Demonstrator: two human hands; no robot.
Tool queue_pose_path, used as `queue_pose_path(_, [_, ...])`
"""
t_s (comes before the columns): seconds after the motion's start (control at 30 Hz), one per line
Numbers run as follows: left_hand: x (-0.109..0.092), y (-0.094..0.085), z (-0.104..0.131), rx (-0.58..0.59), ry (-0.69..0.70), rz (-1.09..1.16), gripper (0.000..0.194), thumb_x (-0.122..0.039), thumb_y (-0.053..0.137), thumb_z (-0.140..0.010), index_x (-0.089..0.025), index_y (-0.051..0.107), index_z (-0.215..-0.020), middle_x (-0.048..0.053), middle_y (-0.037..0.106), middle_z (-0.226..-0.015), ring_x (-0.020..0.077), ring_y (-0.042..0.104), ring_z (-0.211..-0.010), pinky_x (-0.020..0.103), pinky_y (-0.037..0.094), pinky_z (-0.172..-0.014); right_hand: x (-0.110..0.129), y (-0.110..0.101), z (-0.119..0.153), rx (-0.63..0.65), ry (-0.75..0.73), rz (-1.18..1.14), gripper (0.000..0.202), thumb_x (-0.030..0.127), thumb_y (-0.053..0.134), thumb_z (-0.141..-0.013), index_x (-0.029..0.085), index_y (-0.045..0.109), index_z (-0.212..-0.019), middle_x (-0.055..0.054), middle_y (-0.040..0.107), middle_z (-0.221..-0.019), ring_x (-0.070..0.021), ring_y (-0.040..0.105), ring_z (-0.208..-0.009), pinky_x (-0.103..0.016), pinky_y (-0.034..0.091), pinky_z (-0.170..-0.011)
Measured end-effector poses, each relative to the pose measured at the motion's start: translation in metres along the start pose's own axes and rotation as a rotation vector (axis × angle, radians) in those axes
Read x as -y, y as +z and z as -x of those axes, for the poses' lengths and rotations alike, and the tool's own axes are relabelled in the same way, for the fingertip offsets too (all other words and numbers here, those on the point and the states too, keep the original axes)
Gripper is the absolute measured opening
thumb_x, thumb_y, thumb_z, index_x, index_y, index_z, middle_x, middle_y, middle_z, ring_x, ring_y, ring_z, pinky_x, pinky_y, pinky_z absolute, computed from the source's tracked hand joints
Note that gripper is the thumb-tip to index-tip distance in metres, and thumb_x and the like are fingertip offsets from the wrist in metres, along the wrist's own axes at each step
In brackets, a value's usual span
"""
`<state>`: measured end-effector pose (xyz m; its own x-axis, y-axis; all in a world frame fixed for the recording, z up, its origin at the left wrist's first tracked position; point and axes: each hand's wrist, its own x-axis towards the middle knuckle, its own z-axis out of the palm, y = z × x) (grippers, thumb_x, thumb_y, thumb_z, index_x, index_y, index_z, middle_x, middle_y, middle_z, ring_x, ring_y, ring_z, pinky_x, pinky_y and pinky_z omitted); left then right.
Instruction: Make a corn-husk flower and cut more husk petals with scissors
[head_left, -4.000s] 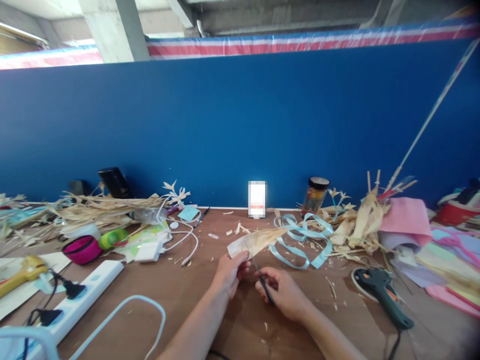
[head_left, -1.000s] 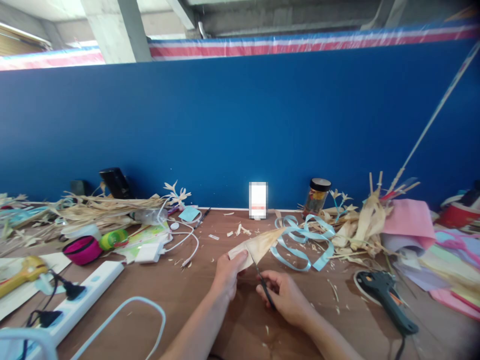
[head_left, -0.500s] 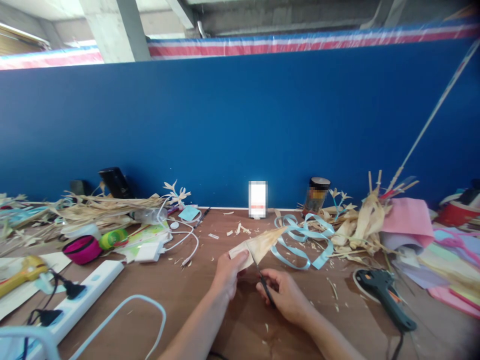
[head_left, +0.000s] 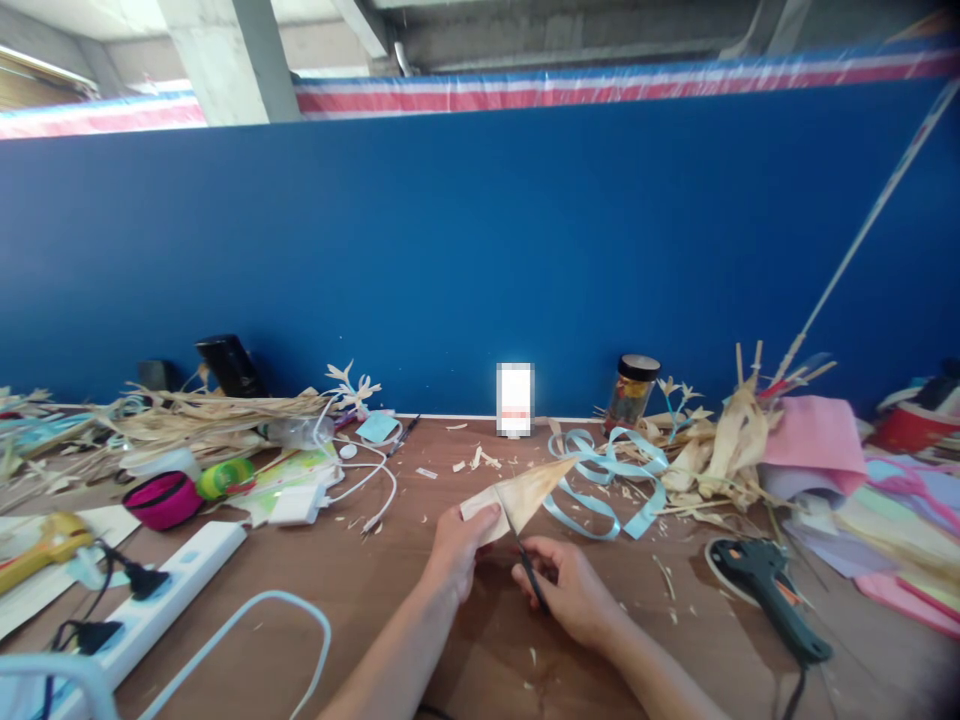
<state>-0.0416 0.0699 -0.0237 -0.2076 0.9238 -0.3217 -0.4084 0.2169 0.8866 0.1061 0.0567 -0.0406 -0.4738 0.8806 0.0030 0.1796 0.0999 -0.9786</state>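
Between thumb and fingers, my left hand pinches the wide end of a pale, dried corn husk, whose tapered tip points up and right. My right hand is closed around dark scissors. The scissor blades reach up to the husk's lower edge, close to my left thumb. Just beyond the tip lies a loose light blue ribbon. Small husk scraps are scattered on the brown table behind my hands.
A green glue gun lies at right, near a husk bundle and coloured sheets. A jar stands at the back. At left are a white power strip, a yellow glue gun, a pink pouch and cables.
The husk has shifted very slightly to the right in my left hand. My right hand and the scissors look nearly the same.
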Motion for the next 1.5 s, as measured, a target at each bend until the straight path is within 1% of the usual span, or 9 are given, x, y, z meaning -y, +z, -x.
queue_pose_path(0.2, [0.001,0.0,0.0,-0.006,-0.004,0.006,0.029,-0.026,0.072,-0.053,-0.011,0.06,-0.075,0.002,0.064,-0.06,0.0112,0.056,-0.051,0.021,0.041,-0.047,0.0,0.0,0.001,0.0,-0.016,-0.001,0.023,0.039,0.052,-0.076,0.016,0.055,-0.075,0.005,0.045,-0.052,-0.0077,0.043,-0.046,-0.018,0.035,-0.045])
queue_pose_path(0.67, [0.001,0.0,-0.002,-0.032,-0.002,0.019,0.03,-0.026,0.072,-0.053,-0.011,0.059,-0.075,0.003,0.064,-0.062,0.0125,0.057,-0.054,0.022,0.043,-0.049,-0.004,0.0,0.001,-0.002,0.02,-0.016,0.024,0.039,0.052,-0.076,0.016,0.055,-0.078,0.005,0.048,-0.053,-0.0082,0.045,-0.045,-0.019,0.034,-0.045])
queue_pose_path(0.8, [0.002,-0.001,-0.003,-0.02,0.004,0.054,0.029,-0.027,0.072,-0.055,-0.011,0.06,-0.077,0.003,0.063,-0.062,0.0109,0.056,-0.052,0.02,0.042,-0.047,-0.003,0.0,-0.001,-0.064,0.025,-0.01,0.028,0.039,0.052,-0.075,0.017,0.052,-0.093,0.005,0.05,-0.055,-0.01,0.047,-0.048,-0.02,0.036,-0.048])
queue_pose_path(0.9, [0.003,0.0,-0.006,-0.037,0.011,0.098,0.026,-0.026,0.07,-0.058,-0.012,0.06,-0.077,0.001,0.061,-0.06,0.0098,0.055,-0.051,0.019,0.042,-0.046,-0.003,-0.003,-0.002,-0.197,0.0,0.139,0.033,0.039,0.053,-0.074,0.02,0.047,-0.1,0.006,0.05,-0.054,-0.0112,0.047,-0.049,-0.021,0.035,-0.048])
queue_pose_path(1.03, [0.003,-0.001,-0.008,-0.105,0.013,0.163,0.017,-0.022,0.065,-0.061,-0.013,0.059,-0.074,0.001,0.061,-0.061,0.0108,0.055,-0.052,0.021,0.044,-0.047,-0.001,-0.013,0.001,-0.333,-0.001,0.458,0.023,0.038,0.055,-0.071,0.023,0.05,-0.089,0.004,0.058,-0.061,-0.0126,0.05,-0.052,-0.021,0.033,-0.05])
queue_pose_path(1.1, [0.002,-0.003,-0.009,-0.131,0.051,0.169,0.015,-0.024,0.062,-0.063,-0.013,0.059,-0.073,0.0,0.06,-0.061,0.0105,0.054,-0.051,0.021,0.043,-0.046,0.001,-0.018,0.003,-0.327,-0.008,0.583,0.02,0.035,0.055,-0.07,0.025,0.053,-0.087,0.002,0.062,-0.069,-0.0145,0.054,-0.059,-0.022,0.034,-0.053])
queue_pose_path(1.23, [0.003,-0.004,-0.008,-0.146,0.235,0.075,0.019,-0.031,0.06,-0.065,-0.012,0.059,-0.066,-0.002,0.055,-0.052,0.0083,0.048,-0.045,0.018,0.036,-0.041,0.004,-0.023,0.005,-0.24,-0.008,0.696,0.021,0.027,0.055,-0.069,0.027,0.057,-0.09,0.001,0.064,-0.079,-0.0173,0.057,-0.072,-0.024,0.037,-0.061])
queue_pose_path(1.4, [0.004,-0.003,-0.007,-0.08,0.291,-0.03,0.036,-0.032,0.063,-0.063,-0.014,0.061,-0.093,0.0,0.062,-0.067,0.0089,0.051,-0.052,0.018,0.038,-0.045,0.006,-0.023,0.007,-0.21,-0.035,0.82,0.035,0.022,0.054,-0.066,0.024,0.056,-0.101,-0.003,0.059,-0.097,-0.0199,0.052,-0.092,-0.027,0.036,-0.079])
queue_pose_path(1.5, [0.002,-0.004,-0.007,-0.11,0.341,-0.068,0.036,-0.034,0.063,-0.063,-0.014,0.061,-0.092,0.002,0.063,-0.074,0.0096,0.053,-0.056,0.019,0.041,-0.05,0.007,-0.023,0.008,-0.196,-0.065,0.903,0.044,0.023,0.056,-0.065,0.023,0.053,-0.109,-0.005,0.055,-0.101,-0.0212,0.047,-0.096,-0.028,0.033,-0.084])
